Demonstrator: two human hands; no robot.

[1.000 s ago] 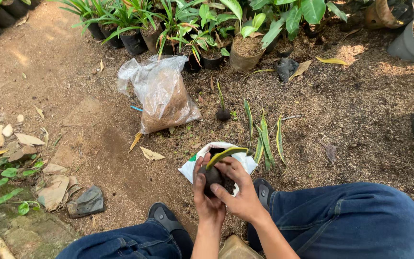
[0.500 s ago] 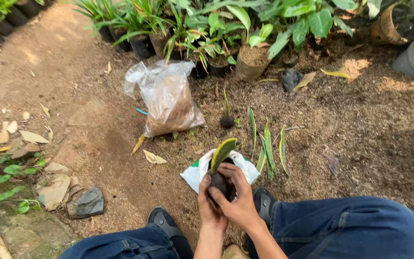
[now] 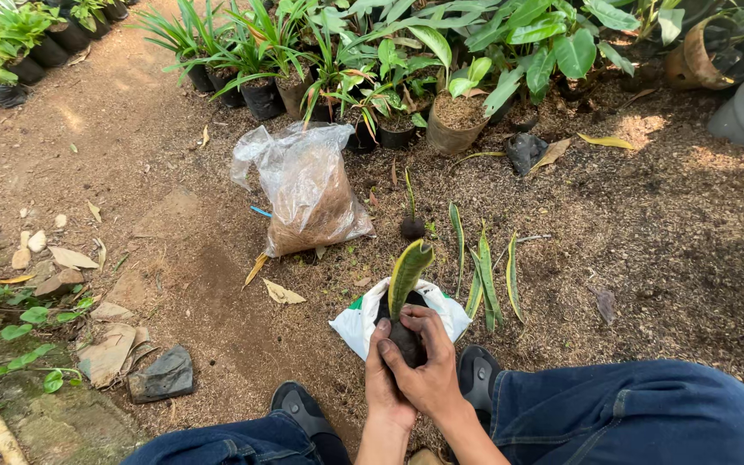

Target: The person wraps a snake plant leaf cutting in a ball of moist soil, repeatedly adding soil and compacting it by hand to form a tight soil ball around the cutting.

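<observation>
Both hands wrap a small black planting bag (image 3: 405, 337): the left hand (image 3: 383, 379) cups it from below, the right hand (image 3: 430, 368) closes over its side. A yellow-edged green leaf (image 3: 409, 274) stands in it, tilting toward 12 o'clock. A white sack (image 3: 356, 320) lies just behind, loose leaf cuttings (image 3: 486, 280) at 2 o'clock, a clear soil-filled plastic bag (image 3: 307, 194) at 11 o'clock.

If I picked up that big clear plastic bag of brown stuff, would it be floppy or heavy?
Probably both. The clear plastic bag looks thin and crinkled, its top slumped, so it would likely sag and change shape in your grip. Its lower part bulges with brown, soil-like filling, so it may feel fairly heavy. It sits wide on the ground, so rolling seems unlikely.
</observation>
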